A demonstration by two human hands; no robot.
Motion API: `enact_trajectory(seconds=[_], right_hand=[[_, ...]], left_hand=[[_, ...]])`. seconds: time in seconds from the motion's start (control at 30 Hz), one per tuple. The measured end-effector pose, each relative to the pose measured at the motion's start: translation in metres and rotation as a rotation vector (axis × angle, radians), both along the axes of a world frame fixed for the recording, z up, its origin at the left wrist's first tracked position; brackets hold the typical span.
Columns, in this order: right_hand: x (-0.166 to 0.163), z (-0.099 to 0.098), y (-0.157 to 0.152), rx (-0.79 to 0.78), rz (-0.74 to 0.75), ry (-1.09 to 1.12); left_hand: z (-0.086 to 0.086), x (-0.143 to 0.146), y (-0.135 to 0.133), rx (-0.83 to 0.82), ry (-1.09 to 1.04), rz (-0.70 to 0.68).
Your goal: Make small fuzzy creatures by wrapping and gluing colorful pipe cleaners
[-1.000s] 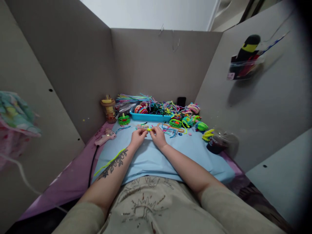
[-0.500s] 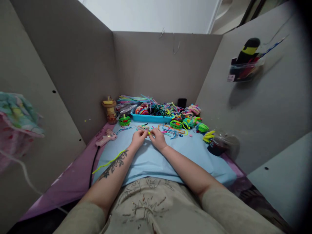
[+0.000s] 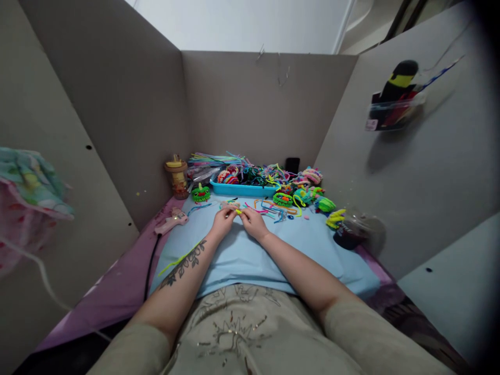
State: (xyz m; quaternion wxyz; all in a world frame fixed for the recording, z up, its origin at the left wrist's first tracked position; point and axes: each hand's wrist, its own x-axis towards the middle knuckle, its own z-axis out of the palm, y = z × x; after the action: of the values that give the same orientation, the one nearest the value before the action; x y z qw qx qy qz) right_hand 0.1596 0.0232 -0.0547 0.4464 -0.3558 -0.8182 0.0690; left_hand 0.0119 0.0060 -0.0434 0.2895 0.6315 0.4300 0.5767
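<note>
My left hand (image 3: 222, 222) and my right hand (image 3: 253, 223) meet over the light blue mat (image 3: 250, 250), fingers pinched together on a small neon yellow pipe cleaner piece (image 3: 238, 211) between them. A long yellow-green pipe cleaner (image 3: 177, 259) trails back along my tattooed left forearm. Loose coloured pipe cleaners (image 3: 273, 208) lie on the mat just beyond my fingers.
A blue tray (image 3: 242, 188) of pipe cleaner pieces stands at the back, with a green figure (image 3: 200, 194) and a yellow-lidded jar (image 3: 177, 179) to its left. A pink glue gun (image 3: 171, 221) lies left of the mat. A dark clear-lidded container (image 3: 349, 232) sits right. Grey partition walls enclose the desk.
Both hands stayed together on the yellow piece, with only small finger movement. The camera shifted slightly.
</note>
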Motion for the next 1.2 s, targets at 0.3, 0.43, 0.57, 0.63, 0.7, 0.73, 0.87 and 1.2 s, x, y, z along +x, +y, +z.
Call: enact_trajectory(seconds=[0.3, 0.43, 0.57, 0.63, 0.7, 0.73, 0.87, 1.2], right_hand=[[0.0002, 0.0024, -0.0005, 0.004, -0.112, 0.064], [0.0015, 0.0015, 0.0014, -0.027, -0.181, 0.074], [0.0021, 0.0017, 0.0016, -0.027, -0.198, 0.069], [0.0018, 0.0016, 0.0017, -0.022, -0.2, 0.061], [0.0013, 0.0012, 0.0016, -0.01, -0.202, 0.045], [0.0011, 0.001, 0.0014, 0.0, -0.205, 0.035], [0.0, 0.0016, -0.0013, 0.048, -0.237, -0.021], [-0.0027, 0.0047, -0.0058, 0.068, -0.121, -0.028]], left_hand=[[-0.001, -0.001, 0.0005, -0.108, 0.054, 0.151], [-0.0011, -0.0004, -0.0021, -0.118, 0.054, 0.134], [-0.0021, -0.0001, -0.0023, -0.119, 0.035, 0.121], [-0.0022, 0.0003, -0.0023, -0.106, 0.027, 0.101], [-0.0014, 0.0011, -0.0034, -0.097, 0.034, 0.083], [-0.0008, 0.0015, -0.0042, -0.093, 0.045, 0.079], [0.0024, 0.0019, -0.0076, -0.079, 0.095, 0.11], [0.0067, -0.0004, -0.0057, -0.157, 0.038, 0.163]])
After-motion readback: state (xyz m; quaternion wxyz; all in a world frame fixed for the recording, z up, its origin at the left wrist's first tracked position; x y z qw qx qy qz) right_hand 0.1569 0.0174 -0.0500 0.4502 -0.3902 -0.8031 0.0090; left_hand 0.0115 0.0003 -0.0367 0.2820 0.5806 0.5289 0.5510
